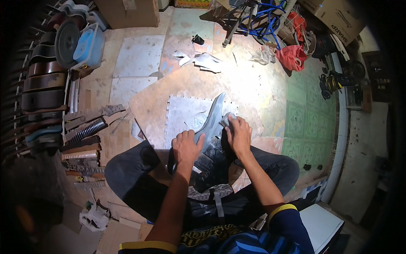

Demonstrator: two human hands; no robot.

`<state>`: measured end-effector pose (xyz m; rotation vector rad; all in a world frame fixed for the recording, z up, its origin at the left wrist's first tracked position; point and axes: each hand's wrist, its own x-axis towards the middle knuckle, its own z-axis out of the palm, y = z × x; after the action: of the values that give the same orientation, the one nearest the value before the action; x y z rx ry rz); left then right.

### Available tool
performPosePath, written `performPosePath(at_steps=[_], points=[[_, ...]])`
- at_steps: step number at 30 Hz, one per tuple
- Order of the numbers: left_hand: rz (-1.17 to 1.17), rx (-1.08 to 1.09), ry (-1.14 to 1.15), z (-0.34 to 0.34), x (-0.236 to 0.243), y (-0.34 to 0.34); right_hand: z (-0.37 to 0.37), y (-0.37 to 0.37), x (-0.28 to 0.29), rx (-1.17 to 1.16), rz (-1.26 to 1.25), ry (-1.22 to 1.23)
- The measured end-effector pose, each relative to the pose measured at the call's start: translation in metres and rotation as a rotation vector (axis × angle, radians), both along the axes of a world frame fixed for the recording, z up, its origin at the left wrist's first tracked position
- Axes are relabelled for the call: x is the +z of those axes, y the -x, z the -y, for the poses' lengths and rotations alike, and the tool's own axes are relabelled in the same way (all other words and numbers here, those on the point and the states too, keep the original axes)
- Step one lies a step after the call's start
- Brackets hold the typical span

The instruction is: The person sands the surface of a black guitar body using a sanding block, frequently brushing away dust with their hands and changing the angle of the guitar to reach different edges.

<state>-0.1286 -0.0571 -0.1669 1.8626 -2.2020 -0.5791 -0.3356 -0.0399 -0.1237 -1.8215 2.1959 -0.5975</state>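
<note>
Near right: flat white panel (323,226). Near left: crumpled white plastic bag (94,218). Sits cross-legged in dark trousers (127,175), with both forearms extended toward the far side.

Rests left hand (186,148) palm down on the left side of the grey workpiece (215,114), with fingers slightly apart; cannot tell how tightly closed, owing to the hidden underside. Grips a small grey pad (227,120) in right hand (240,133), with fingers and thumb closed around it, at the right edge of the workpiece. Location of workpiece: between the hands, above the lap, with the narrow, curved tip pointing far and slightly right. Near the lap: dusty black surface (209,158); cannot tell whether part of the workpiece.

Left of the legs: row of hand tools and strips, including a ribbed metallic cylinder (87,129) and a light ribbed piece (81,155). Beyond the hands: pale mat (177,110) with toothed edges, laid on a brown sheet (148,99). To the right: green floor tiles (306,112).

Farther: white scraps (207,62), then a small black container (198,40). Far right: red bag (292,57), near a tangle of blue tubing (270,25). Far left: blue container (86,45) inside a clear tub (98,48). Farthest left of centre: cardboard box (129,15).
</note>
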Motion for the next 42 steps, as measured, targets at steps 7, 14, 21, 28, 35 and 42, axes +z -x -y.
performPosePath(at_steps=[7, 14, 21, 28, 35, 42], points=[[-0.01, 0.015, -0.008, -0.001, 0.003, 0.001, -0.021, 0.0, -0.01, 0.167, -0.093, 0.013], [-0.024, 0.037, 0.015, -0.001, 0.002, 0.001, -0.012, 0.002, -0.01, 0.11, 0.069, 0.035], [-0.057, 0.025, -0.011, 0.001, 0.001, 0.003, -0.035, -0.006, -0.023, 0.195, 0.031, 0.057], [-0.03, 0.026, -0.009, -0.001, 0.0, 0.0, -0.029, -0.012, -0.015, 0.074, 0.041, 0.023], [0.021, 0.026, -0.016, -0.005, -0.003, 0.003, -0.02, -0.005, -0.009, 0.013, 0.024, 0.014], [-0.008, 0.035, 0.106, -0.003, -0.006, 0.002, -0.037, -0.013, -0.001, 0.213, 0.048, -0.019]])
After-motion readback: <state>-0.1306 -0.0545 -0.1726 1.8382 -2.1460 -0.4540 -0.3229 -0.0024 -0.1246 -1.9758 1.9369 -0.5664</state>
